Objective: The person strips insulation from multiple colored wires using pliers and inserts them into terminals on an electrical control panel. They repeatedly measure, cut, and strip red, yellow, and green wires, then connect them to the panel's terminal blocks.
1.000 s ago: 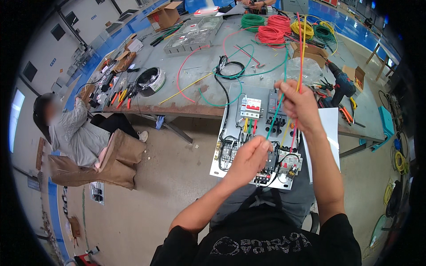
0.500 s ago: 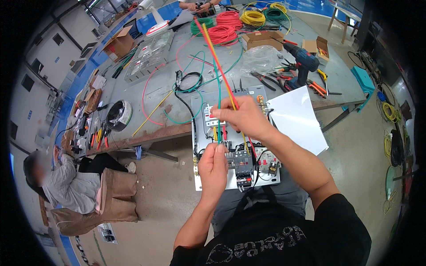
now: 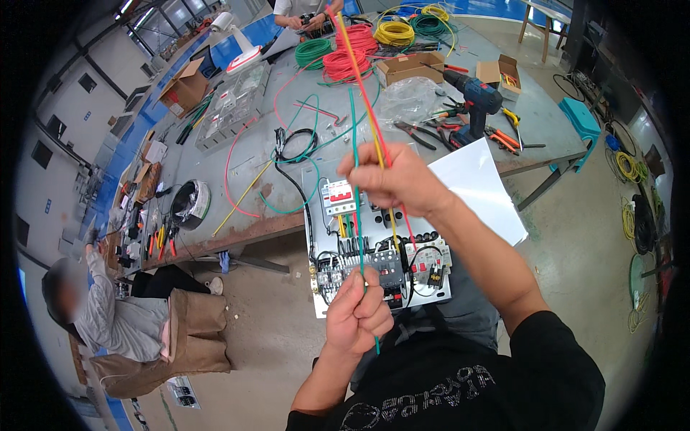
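My left hand (image 3: 358, 314) is closed around the lower part of a green wire (image 3: 361, 241); the wire's end sticks out below the fist. Higher up, my right hand (image 3: 399, 183) grips a yellow wire (image 3: 392, 221) and a red wire (image 3: 409, 230), both rising beyond it toward the table. The green wire passes by its fingertips; whether they pinch it I cannot tell. Beneath both hands lies a white mounting plate (image 3: 320, 310) carrying a circuit breaker (image 3: 340, 196) with a red switch, a black contactor (image 3: 389, 268) and a smaller breaker unit (image 3: 430, 260). My hands hide part of it.
On the grey table (image 3: 287, 205) are a cordless drill (image 3: 474, 100), several pliers (image 3: 415, 135), red wire coils (image 3: 346, 65), a cardboard box (image 3: 410, 67), and a black cable loop (image 3: 296, 146). White paper (image 3: 478, 185) lies right of the plate. A seated person (image 3: 129, 316) is left; another works opposite.
My left hand has come down toward me along with the green wire, whose lower end now shows below the fist. My right hand stays near the same spot, holding the yellow and red wires.
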Motion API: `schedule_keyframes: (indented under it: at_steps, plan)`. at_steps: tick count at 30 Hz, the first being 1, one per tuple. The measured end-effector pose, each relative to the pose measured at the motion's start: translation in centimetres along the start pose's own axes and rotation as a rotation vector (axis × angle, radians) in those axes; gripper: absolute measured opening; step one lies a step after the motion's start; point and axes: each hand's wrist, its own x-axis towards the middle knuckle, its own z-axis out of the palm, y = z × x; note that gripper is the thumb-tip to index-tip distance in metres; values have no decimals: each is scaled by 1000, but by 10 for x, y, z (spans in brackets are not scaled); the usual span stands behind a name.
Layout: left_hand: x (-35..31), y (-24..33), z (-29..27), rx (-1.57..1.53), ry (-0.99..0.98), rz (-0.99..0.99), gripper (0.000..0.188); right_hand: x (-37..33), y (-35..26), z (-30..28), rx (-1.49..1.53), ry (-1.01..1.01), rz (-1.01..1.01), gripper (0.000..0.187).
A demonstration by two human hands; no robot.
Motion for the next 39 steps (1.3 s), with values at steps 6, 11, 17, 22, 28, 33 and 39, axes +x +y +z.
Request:
schedule_keyframes:
  at_steps: [6, 11, 17, 22, 28, 33, 39]
  plan:
    - [2, -3, 7, -7, 25, 41, 32, -1, 4, 11, -91, 140, -129, 20]
    - [3, -6, 16, -42, 27, 55, 28, 7, 3, 8, -139, 158, -151, 19]
    - [-3, -19, 9, -141, 28, 22, 29, 9, 2, -5, -208, 267, -120, 19]
    - [-4, -24, 2, -53, 20, 3, 30, 10, -16, -22, -149, 247, -102, 21]
    - [8, 0, 3, 63, 16, -11, 30, -1, -10, -9, -156, 135, -59, 21]
    - [24, 20, 18, 116, 87, -16, 27, -11, 5, 0, -108, 90, -84, 19]
    - [29, 11, 14, -27, -31, -23, 25, -2, 23, 6, -232, 200, -366, 17]
